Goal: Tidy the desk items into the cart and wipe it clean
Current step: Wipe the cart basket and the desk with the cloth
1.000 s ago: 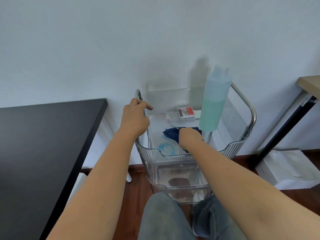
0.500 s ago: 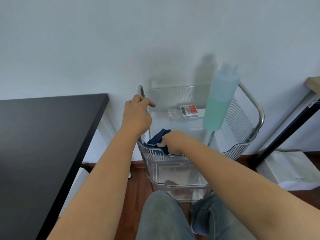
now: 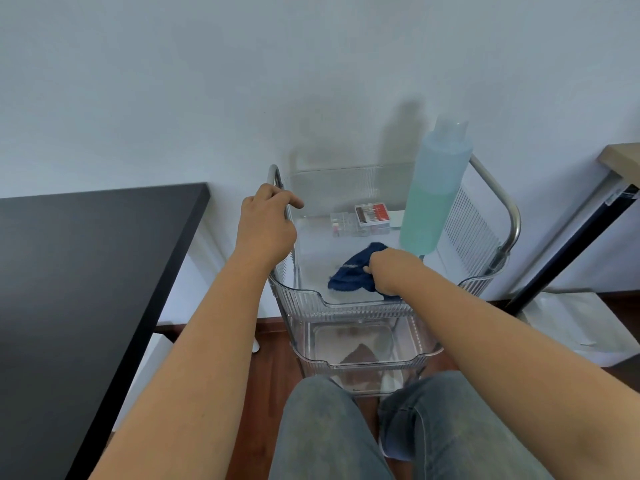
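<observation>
The right hand gripped a crumpled dark blue cloth against the floor of the clear ribbed plastic cart, in its top tray; the left hand clasped the chrome handle at nine o'clock. A tall translucent bottle of green liquid and small clear boxes already sat at twelve. The black tabletop looked bare, so tidying seemed done, wiping underway
</observation>
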Tool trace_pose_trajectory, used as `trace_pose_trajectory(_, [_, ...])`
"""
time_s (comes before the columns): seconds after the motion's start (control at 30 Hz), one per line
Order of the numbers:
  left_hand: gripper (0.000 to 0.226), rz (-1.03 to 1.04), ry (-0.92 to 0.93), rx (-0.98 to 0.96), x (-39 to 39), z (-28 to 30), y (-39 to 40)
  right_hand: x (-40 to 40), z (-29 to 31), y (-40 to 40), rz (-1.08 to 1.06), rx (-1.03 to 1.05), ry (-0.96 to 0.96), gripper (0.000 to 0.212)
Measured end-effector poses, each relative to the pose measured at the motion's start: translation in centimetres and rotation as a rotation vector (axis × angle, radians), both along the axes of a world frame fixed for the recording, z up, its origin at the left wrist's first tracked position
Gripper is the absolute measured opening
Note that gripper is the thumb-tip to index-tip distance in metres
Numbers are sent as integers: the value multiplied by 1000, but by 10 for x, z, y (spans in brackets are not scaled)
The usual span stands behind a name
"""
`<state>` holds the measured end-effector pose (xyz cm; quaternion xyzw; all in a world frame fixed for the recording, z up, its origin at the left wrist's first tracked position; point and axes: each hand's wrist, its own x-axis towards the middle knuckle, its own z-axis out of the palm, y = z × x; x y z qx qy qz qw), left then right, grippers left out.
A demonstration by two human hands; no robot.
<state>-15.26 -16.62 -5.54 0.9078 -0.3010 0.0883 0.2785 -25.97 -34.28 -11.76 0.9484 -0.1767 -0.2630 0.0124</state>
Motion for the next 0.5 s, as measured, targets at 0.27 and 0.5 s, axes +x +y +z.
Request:
trace_pose_trajectory(0.27, [50,1,53,-60,-2,2,-1,-5,6,19,-29,55,-67,26])
trace_pose_trajectory(0.5, [49,8,36,-67,-3,0,0,26,0,61,82,479,49,67])
